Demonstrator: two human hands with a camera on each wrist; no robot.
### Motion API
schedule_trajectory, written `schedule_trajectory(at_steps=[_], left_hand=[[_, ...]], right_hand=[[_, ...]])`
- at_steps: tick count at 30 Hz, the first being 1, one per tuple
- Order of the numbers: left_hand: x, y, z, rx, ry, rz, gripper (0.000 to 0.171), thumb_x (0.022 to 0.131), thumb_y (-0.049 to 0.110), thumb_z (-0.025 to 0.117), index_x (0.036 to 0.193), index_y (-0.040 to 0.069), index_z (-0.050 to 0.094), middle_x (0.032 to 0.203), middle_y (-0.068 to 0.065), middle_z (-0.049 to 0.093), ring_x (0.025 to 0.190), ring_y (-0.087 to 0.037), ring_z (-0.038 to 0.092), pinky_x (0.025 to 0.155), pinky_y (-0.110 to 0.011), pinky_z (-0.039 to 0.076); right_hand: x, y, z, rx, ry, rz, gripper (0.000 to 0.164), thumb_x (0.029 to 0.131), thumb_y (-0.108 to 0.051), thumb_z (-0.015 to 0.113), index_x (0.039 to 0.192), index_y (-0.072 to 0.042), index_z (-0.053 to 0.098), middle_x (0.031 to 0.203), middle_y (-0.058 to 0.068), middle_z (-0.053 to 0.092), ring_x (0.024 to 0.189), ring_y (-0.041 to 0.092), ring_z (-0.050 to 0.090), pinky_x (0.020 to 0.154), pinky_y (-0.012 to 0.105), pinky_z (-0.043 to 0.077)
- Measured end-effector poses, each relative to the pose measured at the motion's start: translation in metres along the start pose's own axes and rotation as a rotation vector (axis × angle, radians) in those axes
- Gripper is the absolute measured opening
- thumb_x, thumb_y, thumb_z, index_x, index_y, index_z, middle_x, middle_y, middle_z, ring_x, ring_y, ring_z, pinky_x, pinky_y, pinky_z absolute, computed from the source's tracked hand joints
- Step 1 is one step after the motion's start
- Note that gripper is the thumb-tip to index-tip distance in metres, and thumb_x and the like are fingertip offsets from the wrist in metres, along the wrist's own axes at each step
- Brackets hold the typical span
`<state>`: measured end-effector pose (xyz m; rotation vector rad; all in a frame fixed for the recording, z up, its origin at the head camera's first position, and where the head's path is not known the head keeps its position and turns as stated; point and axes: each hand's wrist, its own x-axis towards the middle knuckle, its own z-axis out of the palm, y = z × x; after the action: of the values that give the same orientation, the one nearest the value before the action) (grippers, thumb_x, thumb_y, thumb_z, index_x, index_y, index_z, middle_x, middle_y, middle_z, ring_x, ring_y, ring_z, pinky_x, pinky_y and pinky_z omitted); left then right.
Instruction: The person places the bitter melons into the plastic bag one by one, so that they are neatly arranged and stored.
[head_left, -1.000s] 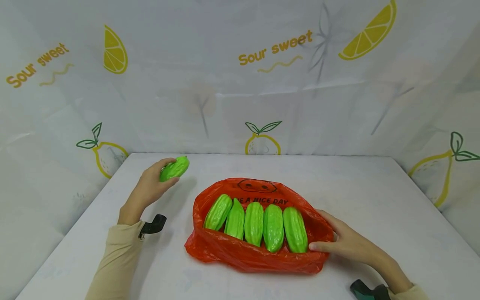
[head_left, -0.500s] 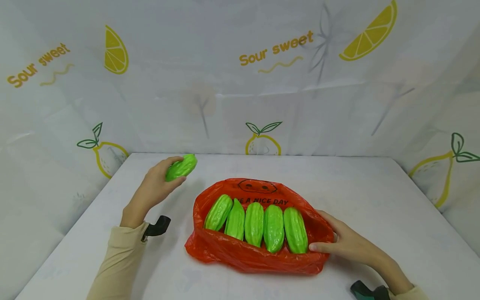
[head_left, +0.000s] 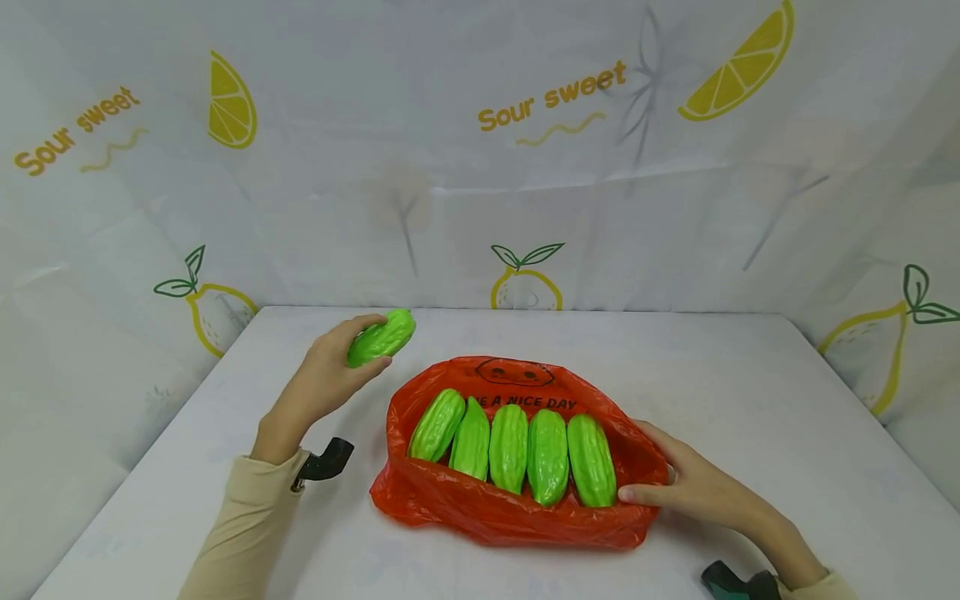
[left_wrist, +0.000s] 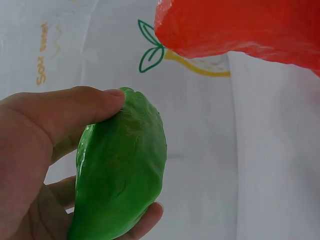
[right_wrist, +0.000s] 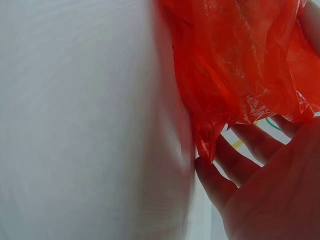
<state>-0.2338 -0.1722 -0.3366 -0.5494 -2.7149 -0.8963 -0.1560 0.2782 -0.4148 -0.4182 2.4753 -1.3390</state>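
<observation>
My left hand (head_left: 327, 375) grips a bright green, ridged bitter melon (head_left: 382, 337) above the far left of the table, beyond the bag's left end. In the left wrist view the thumb lies across one end of this bitter melon (left_wrist: 122, 165), with fingers behind it. A red plastic bag (head_left: 517, 521) lies open-mouthed at the middle, with several similar bitter melons (head_left: 508, 448) side by side inside. At the bag's right end my right hand (head_left: 701, 483) holds its edge, thumb at the front rim and fingers behind. The right wrist view shows fingers against the crumpled bag (right_wrist: 235, 65).
The white table (head_left: 750, 383) extends around the bag on all sides. Behind it hangs a pale cloth (head_left: 337, 225) printed with lemons and lettering. Dark devices, such as the left one (head_left: 326, 461), are strapped at both wrists.
My left hand has shifted to the right with the bitter melon, nearer the bag. The right hand, the bag and the bitter melons inside stay where they were.
</observation>
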Motion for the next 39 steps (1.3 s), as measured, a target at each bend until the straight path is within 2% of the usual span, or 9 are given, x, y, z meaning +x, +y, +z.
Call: schedule_trajectory(at_steps=[11,23,29,31,36,39], left_hand=[[-0.004,0.018,0.006,0.001,-0.018,0.027,0.055,0.090,0.017,0.072,0.141,0.010,0.051,0.137,-0.015,0.058,0.111,-0.030,0.059,0.089,-0.048,0.054],[-0.007,0.036,0.010,-0.009,-0.016,0.102,0.054,0.089,0.015,0.074,0.138,0.010,0.053,0.135,-0.012,0.060,0.109,-0.027,0.060,0.087,-0.044,0.054],[-0.009,0.043,0.014,-0.012,-0.037,0.146,0.054,0.089,0.016,0.074,0.139,0.010,0.054,0.135,-0.010,0.060,0.112,-0.026,0.060,0.090,-0.043,0.054],[-0.009,0.045,0.016,-0.008,-0.049,0.158,0.054,0.089,0.017,0.074,0.139,0.010,0.054,0.136,-0.009,0.060,0.113,-0.026,0.060,0.090,-0.043,0.054],[-0.011,0.051,0.022,0.008,-0.064,0.202,0.053,0.088,0.019,0.076,0.137,0.012,0.056,0.130,-0.006,0.063,0.108,-0.023,0.059,0.085,-0.038,0.055],[-0.012,0.055,0.026,0.015,-0.077,0.227,0.052,0.087,0.020,0.077,0.135,0.013,0.058,0.126,-0.004,0.065,0.102,-0.020,0.059,0.082,-0.035,0.053]], right_hand=[[-0.001,0.000,0.000,-0.007,0.002,-0.013,0.076,0.086,-0.027,0.075,0.148,-0.006,0.036,0.141,0.021,0.050,0.124,0.040,0.050,0.087,0.055,0.056],[-0.001,0.001,0.000,-0.010,0.005,-0.012,0.076,0.086,-0.027,0.075,0.148,-0.006,0.035,0.142,0.022,0.049,0.125,0.041,0.050,0.086,0.055,0.056],[-0.001,0.001,0.000,-0.012,0.006,-0.024,0.075,0.086,-0.027,0.075,0.147,-0.007,0.037,0.141,0.020,0.051,0.123,0.039,0.051,0.087,0.055,0.056],[-0.001,0.001,0.000,-0.017,0.008,-0.031,0.074,0.086,-0.027,0.075,0.147,-0.007,0.037,0.141,0.019,0.051,0.123,0.035,0.052,0.087,0.055,0.056],[-0.003,0.001,-0.001,-0.034,0.014,-0.049,0.073,0.087,-0.027,0.074,0.148,-0.010,0.038,0.141,0.016,0.052,0.118,0.008,0.053,0.089,0.056,0.054],[-0.003,0.001,-0.001,-0.039,0.016,-0.046,0.073,0.087,-0.028,0.074,0.148,-0.011,0.038,0.142,0.016,0.052,0.117,0.006,0.052,0.090,0.058,0.053]])
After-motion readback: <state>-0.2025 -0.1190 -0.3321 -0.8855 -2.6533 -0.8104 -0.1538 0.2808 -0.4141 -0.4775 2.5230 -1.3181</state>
